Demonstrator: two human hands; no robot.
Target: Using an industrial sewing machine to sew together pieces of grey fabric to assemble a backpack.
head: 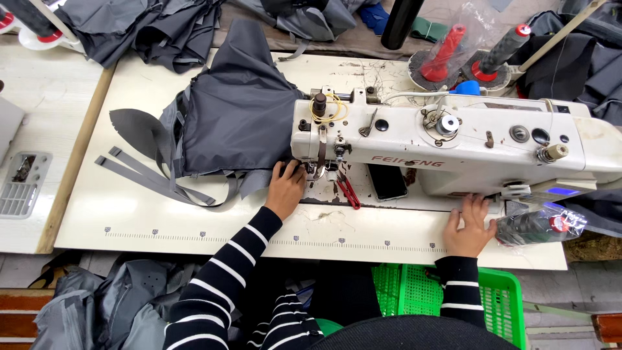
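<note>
Grey fabric (pixel 236 116) touching left hand (pixel 285 189) fingertips.

A pale cream tabletop (pixel 194 223) carries the work, with a printed ruler strip (pixel 272 238) running along its near edge. A white sewing machine (pixel 453 146) stands on its right half. Dark grey fabric (pixel 236 113) lies spread on the left of the machine, and grey webbing straps (pixel 152 178) trail from it toward the near left. Red-handled snips (pixel 348 192) and a black phone (pixel 387 181) rest just beside each other on the machine bed. At the far right stand two thread cones (pixel 447 52). A wrapped dark spool (pixel 538 225) lies at the near right edge.
</note>
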